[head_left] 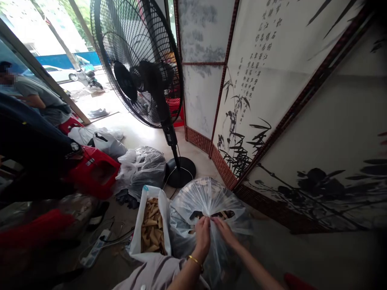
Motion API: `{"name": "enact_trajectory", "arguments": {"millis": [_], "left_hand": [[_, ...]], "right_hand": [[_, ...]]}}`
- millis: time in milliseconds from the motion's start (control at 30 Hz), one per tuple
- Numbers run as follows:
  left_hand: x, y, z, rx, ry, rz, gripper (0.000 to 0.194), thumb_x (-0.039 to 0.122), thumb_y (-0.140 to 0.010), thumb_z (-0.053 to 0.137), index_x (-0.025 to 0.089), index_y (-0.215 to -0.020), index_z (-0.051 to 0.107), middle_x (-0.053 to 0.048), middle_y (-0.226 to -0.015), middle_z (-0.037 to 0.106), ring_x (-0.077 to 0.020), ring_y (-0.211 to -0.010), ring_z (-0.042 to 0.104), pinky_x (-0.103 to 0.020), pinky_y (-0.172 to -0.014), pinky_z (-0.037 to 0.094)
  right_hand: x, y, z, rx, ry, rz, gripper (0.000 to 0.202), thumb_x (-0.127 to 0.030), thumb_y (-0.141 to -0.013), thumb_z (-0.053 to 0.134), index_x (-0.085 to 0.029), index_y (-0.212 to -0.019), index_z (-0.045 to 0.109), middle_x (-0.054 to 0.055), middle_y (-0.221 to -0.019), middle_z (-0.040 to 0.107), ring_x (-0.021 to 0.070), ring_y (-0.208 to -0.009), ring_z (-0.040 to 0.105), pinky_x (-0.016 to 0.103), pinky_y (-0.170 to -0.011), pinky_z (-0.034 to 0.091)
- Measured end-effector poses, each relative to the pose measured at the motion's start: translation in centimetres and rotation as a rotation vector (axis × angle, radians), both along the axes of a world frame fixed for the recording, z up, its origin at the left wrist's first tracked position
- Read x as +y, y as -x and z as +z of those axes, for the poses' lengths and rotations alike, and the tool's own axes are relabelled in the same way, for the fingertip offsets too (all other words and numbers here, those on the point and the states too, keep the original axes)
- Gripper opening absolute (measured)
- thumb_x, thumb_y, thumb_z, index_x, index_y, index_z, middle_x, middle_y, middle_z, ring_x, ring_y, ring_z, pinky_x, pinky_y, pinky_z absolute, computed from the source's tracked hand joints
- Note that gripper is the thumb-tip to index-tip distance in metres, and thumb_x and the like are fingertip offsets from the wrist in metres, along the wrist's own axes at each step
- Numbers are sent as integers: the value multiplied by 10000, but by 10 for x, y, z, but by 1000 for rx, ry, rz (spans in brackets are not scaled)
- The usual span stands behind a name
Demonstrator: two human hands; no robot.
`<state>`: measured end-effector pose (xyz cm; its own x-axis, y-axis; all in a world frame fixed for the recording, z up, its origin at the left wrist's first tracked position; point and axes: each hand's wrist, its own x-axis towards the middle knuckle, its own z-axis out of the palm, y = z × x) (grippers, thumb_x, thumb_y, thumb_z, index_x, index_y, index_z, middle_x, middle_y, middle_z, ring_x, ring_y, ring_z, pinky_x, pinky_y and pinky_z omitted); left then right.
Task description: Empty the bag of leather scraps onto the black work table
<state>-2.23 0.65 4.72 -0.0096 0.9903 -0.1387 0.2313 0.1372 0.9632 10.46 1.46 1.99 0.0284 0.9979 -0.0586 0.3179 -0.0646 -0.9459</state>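
Note:
A clear plastic bag [208, 201] with brown pieces inside stands on the floor in front of me. My left hand [202, 235] and my right hand [225, 233] both pinch the gathered top of this bag, close together, near its two cut-out handles. A gold bracelet is on my left wrist. Just left of the bag stands an open white bag [137, 237] filled with several tan folded pieces [152, 231].
A black standing fan [142, 64] rises behind the bags, its round base [180, 172] on the floor. A painted folding screen [272, 100] runs along the right. More plastic bags [142, 167], red plastic stools [93, 171], a power strip [95, 247] and a seated person [39, 98] are to the left.

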Motion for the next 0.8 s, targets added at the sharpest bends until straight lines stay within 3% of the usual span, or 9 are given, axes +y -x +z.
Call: {"name": "enact_trajectory", "arguments": {"millis": [100, 200, 367, 500, 633, 800], "left_hand": [[-4, 7, -1, -45, -43, 33, 433, 469, -934, 459, 138, -658, 505, 27, -631, 483, -105, -643, 507, -264, -674, 443], [-8, 11, 0, -69, -69, 36, 447, 484, -922, 474, 141, -635, 495, 31, -614, 471, -105, -628, 493, -260, -664, 430], [-1, 26, 1, -75, -29, 128, 456, 507, -915, 471, 144, -640, 496, 34, -597, 462, -100, -593, 472, -256, -640, 418], [7, 42, 14, -85, -47, 260, 422, 484, -952, 384, 142, -766, 544, 0, -718, 525, -126, -710, 516, -301, -744, 441], [13, 34, 20, -172, -77, 148, 292, 412, -860, 610, 139, -962, 599, -39, -978, 603, -145, -881, 563, -334, -845, 474], [24, 23, -5, -354, 166, 63, 283, 387, -910, 551, 111, -855, 585, 13, -718, 560, -80, -604, 523, -236, -602, 483]], "right_hand": [[-2, 22, -4, 83, 10, -8, 399, -502, -950, 480, -130, -962, 623, 60, -951, 651, 156, -894, 626, 363, -860, 503], [9, 33, -6, 118, 29, -61, 444, -525, -966, 427, -124, -901, 606, 35, -842, 631, 134, -776, 617, 316, -756, 516], [32, 21, -4, 68, 32, -97, 374, -450, -941, 527, -120, -766, 560, -21, -681, 540, 86, -605, 526, 237, -608, 467], [36, 14, -3, 28, 28, -92, 357, -413, -941, 540, -119, -739, 542, -36, -646, 506, 73, -568, 497, 216, -570, 446], [35, 20, -1, 5, 34, -49, 363, -405, -945, 538, -119, -721, 531, -46, -615, 486, 64, -533, 473, 202, -538, 427], [34, 24, 5, -20, 40, -3, 362, -408, -939, 547, -119, -721, 536, -38, -630, 516, 71, -557, 509, 213, -564, 454]]}}
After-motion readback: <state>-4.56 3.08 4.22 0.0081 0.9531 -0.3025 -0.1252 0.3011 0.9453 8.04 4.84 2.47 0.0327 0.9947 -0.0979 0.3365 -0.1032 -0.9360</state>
